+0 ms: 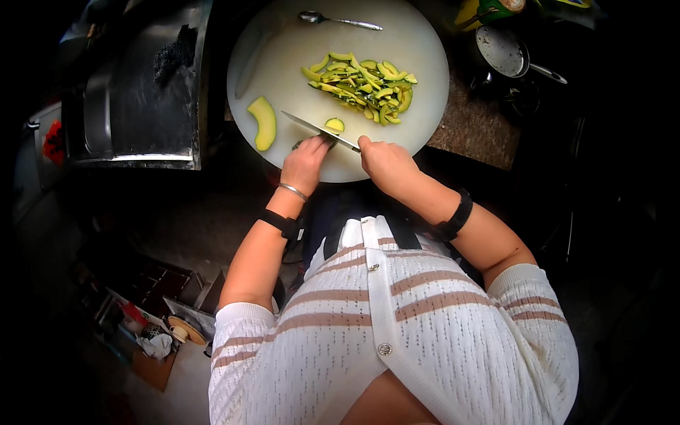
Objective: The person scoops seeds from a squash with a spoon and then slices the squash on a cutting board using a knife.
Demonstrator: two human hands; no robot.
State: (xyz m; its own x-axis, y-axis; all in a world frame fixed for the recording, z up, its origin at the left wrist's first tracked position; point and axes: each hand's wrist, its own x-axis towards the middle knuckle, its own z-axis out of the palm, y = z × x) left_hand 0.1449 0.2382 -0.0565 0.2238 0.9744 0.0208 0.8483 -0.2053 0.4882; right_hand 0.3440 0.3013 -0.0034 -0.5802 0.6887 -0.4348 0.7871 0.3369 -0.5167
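Note:
My right hand (389, 162) is closed around the handle of a kitchen knife (313, 126), whose blade points up and to the left. Under the fingers of my left hand (305, 163), a dark green-skinned piece of squash-like vegetable (297, 144) is pressed to the round white cutting board (340, 170); most of it is hidden. A cut slice (334, 125) lies just beyond the blade. Farther up the board is a heap of green-edged, pale yellow slices (366, 85). A larger curved, hollowed piece (263, 123) rests at the board's left side.
A metal spoon (340, 20) lies near the board's far edge. Left of the board is a metal sink or stove unit (143, 106). On the right, a small long-handled pan (502, 51) stands beyond a brown surface (473, 125).

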